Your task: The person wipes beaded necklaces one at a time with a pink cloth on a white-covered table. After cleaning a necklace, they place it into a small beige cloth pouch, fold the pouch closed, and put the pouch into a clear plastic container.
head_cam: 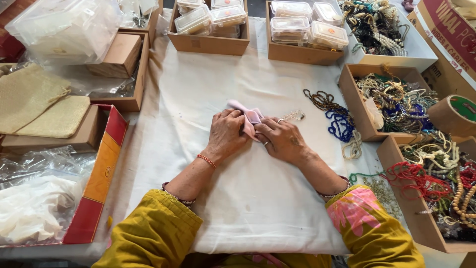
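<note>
At the middle of the counter [248, 198], on its white cloth, I see both hands meeting over a small pink pouch [250, 116]. My left hand [225, 135] presses on the pouch's near side with fingers curled over it; my right hand [280, 140] pinches it from the 3 o'clock side, fingers closed on the fabric. A pale bead string [296, 115] trails out just beside the right hand at 2 o'clock.

Around the work, loose bead strands [337, 121] lie at 3 o'clock, close to the right wrist, and beyond them stand two wooden trays of mixed necklaces [396, 101]. At 12 o'clock sit two wooden boxes of clear lidded containers [208, 22], well apart from the hands. At 9 o'clock lie two beige fabric pouches [42, 106] on cardboard boxes, and a red-edged box [101, 173] at 8 o'clock holds plastic-wrapped white material.

Open cloth runs from the hands toward 12 o'clock and toward 6 o'clock; the left side up to the red-edged box is bare too. The right edge is crowded with beads.
</note>
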